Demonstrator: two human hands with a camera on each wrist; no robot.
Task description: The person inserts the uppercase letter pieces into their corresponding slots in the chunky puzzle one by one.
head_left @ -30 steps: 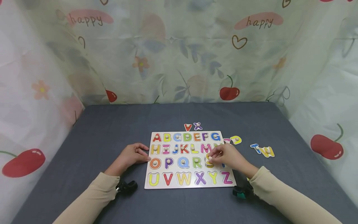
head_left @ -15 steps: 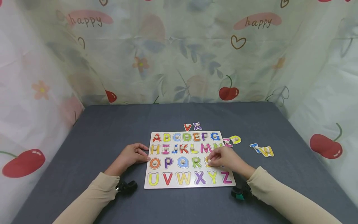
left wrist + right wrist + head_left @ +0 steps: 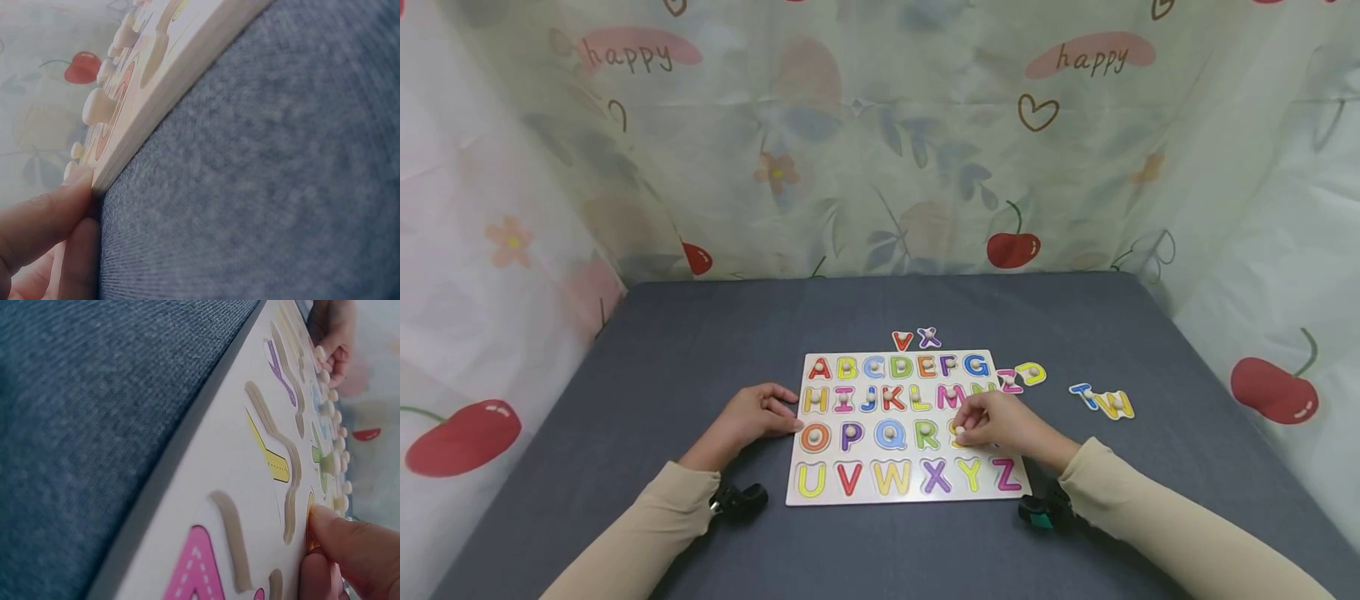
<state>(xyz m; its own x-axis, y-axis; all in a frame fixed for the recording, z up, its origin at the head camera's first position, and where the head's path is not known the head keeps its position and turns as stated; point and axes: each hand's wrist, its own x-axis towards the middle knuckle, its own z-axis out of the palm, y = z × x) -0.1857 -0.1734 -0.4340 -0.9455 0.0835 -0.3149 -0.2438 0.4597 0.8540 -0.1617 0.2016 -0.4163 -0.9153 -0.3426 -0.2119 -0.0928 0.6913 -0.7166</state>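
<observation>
A wooden alphabet puzzle board (image 3: 872, 419) lies flat on the dark cloth. My left hand (image 3: 756, 417) grips its left edge, the thumb on top near the O piece (image 3: 815, 437) and a finger against the side, as the left wrist view shows. Over the third row, my right hand (image 3: 1007, 425) pinches the knob of the yellow S piece (image 3: 956, 441) between thumb and finger. The S sits at its slot, mostly covered by the fingers; whether it lies fully flush I cannot tell. Knobbed pieces fill the A-to-R slots that show. The bottom row, U to Z, has bare recesses.
Loose V (image 3: 902, 340) and X (image 3: 929, 337) pieces lie behind the board. A pink Z (image 3: 1011, 382) and yellow U (image 3: 1032, 373) touch or adjoin its right edge. Farther right are a blue T (image 3: 1082, 395) and yellow W (image 3: 1117, 406). A patterned curtain (image 3: 880, 150) surrounds the table.
My right hand has lowered slightly with the S piece, which has settled down toward its slot. The left hand holds its place on the board edge.
</observation>
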